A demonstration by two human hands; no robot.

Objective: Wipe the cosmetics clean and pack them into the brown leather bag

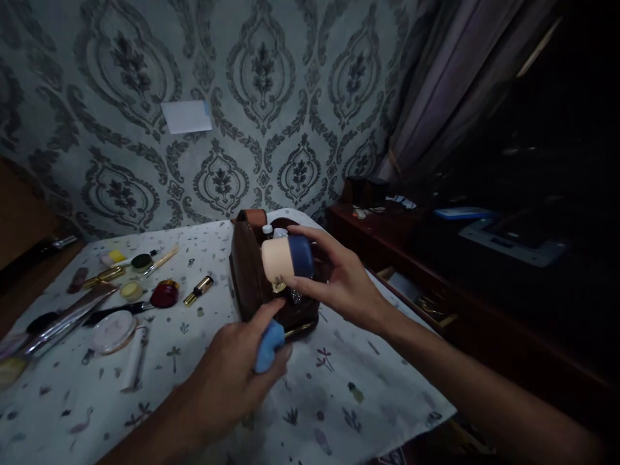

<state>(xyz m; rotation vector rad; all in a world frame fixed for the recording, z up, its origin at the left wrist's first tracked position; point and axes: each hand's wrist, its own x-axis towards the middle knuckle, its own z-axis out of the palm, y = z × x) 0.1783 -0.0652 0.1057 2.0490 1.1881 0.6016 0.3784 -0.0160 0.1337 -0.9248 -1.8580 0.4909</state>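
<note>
The right hand (pixel 341 284) wraps its fingers around a cream and blue bottle (pixel 285 258), right over the open brown bag (pixel 249 278). Just below it, the left hand (pixel 232 381) pinches a blue cloth (pixel 268 345) by the bag's front. I think the bottle needs a firm hold and the cloth a tight bunch, so nothing drops on the worktop (pixel 349 394).
</note>
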